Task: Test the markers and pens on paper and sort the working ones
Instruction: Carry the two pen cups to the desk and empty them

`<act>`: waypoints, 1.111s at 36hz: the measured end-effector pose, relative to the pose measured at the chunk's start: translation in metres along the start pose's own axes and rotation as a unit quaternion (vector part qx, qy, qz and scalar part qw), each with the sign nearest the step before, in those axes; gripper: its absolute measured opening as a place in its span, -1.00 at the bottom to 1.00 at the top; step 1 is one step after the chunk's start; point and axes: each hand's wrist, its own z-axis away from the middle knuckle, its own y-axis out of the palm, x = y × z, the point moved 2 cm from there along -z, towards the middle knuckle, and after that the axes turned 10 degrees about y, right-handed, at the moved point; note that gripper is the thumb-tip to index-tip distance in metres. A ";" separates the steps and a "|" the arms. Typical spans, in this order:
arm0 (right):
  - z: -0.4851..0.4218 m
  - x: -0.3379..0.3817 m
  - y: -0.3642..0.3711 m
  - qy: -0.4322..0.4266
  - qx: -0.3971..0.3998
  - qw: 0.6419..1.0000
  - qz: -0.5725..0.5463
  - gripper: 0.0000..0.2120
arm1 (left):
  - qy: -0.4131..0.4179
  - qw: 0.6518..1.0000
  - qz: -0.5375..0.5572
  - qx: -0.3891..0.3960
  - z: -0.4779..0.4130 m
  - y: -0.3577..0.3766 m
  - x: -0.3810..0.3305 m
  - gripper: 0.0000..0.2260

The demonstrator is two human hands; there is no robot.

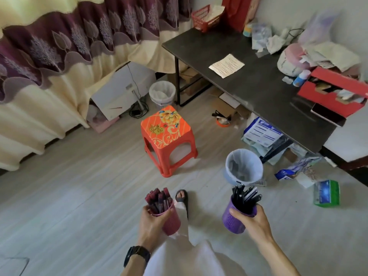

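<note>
My left hand (152,222) grips a dark pink mesh pen cup (172,222) packed with several maroon pens (158,200). My right hand (252,221) grips a purple mesh pen cup (232,221) holding several black pens (246,195), a few with silver parts. Both cups are held upright in front of me above the floor, about a forearm's length apart. A printed sheet of paper (226,65) lies on the dark table (258,92) at the upper right.
An orange plastic stool (168,136) stands on the floor ahead. A lined bin (244,166) sits just beyond the purple cup, another bin (162,93) by the table leg. Boxes and packets clutter the floor under the table; a red box (334,92) and clutter crowd its right side.
</note>
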 end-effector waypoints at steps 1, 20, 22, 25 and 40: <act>-0.007 0.005 0.004 0.006 -0.001 1.000 -0.010 -0.16 | -0.001 1.000 -0.003 0.005 -0.016 0.004 -0.007 -0.63; -0.114 0.181 0.042 0.068 -0.063 0.981 -0.169 -0.63 | 0.081 0.978 -0.143 0.131 -0.308 0.065 -0.189 -0.55; -0.128 0.200 0.039 0.060 -0.059 0.982 -0.169 -0.69 | 0.100 0.978 -0.137 0.122 -0.325 0.080 -0.207 -0.60; -0.158 0.223 0.031 0.064 -0.056 0.984 -0.156 -0.72 | 0.089 0.978 -0.134 0.132 -0.349 0.105 -0.224 -0.52; -0.301 0.393 -0.052 0.025 -0.034 0.994 -0.106 -0.41 | 0.069 0.987 -0.077 0.122 -0.448 0.228 -0.324 -0.68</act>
